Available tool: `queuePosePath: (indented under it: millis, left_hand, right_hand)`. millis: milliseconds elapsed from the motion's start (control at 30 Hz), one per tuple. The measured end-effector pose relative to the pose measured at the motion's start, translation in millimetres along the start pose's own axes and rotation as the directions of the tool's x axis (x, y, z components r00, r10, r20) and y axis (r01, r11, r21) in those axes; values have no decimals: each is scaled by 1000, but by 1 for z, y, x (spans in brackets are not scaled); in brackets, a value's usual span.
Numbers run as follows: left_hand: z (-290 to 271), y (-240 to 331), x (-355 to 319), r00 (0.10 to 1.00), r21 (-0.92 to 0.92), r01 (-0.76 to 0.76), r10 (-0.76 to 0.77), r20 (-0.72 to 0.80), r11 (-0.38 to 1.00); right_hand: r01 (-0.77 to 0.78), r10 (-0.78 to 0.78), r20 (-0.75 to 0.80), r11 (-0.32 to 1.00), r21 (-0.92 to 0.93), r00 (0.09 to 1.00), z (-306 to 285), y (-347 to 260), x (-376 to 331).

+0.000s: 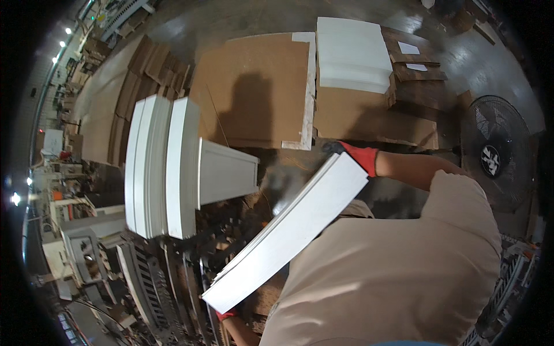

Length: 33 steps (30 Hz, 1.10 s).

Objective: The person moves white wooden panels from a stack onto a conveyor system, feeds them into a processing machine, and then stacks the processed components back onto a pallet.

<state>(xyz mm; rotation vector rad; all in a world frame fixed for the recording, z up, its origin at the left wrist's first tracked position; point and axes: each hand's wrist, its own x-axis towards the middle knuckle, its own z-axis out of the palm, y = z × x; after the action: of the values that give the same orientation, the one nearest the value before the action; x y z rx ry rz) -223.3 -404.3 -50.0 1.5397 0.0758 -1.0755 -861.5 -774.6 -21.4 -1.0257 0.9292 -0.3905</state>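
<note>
A long white board with a stepped moulding edge (288, 233) slants across the front of my body, from upper right to lower left. My right hand (359, 158), in a red and black glove, is closed around its upper end. At its lower end, only a bit of my left hand (227, 315) in a red glove shows, against the underside; the board hides its fingers. To the left, a white tapered panelled piece (228, 174) with white moulded bands (153, 167) rests on a dark metal conveyor frame (184, 271).
Ahead lies a stack of brown cardboard sheets (248, 109) with a white strip along its edge. White moulded panels (353, 55) and brown boards bearing papers (412, 81) are beyond. A black floor fan (493, 153) stands at right. More cardboard (115, 104) is stacked at far left.
</note>
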Motion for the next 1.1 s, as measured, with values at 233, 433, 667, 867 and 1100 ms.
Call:
queuePosePath:
  millis: [233,433,667,867,1100]
  left_hand:
    - [239,-4,70,953,43,110,-117,281,993]
    - [440,-11,153,859,114,196,-226,459,974]
    - [693,-56,283,616,232,389,-439,654,892]
    - [923,-132,312,441,554,427,-699,562,715]
    - [1094,-268,411,530,692,242,-690,494,681]
  right_hand:
    - [-76,260,-281,843,532,924,-145,-13,-49]
    - [95,297,-484,768,634,823,-256,8,-41]
    - [271,457,-605,605,749,651,-341,-2,-32]
    - [414,514,-652,508,755,558,-463,91,20]
    - [457,524,-663,481,748,535,-587,174,98]
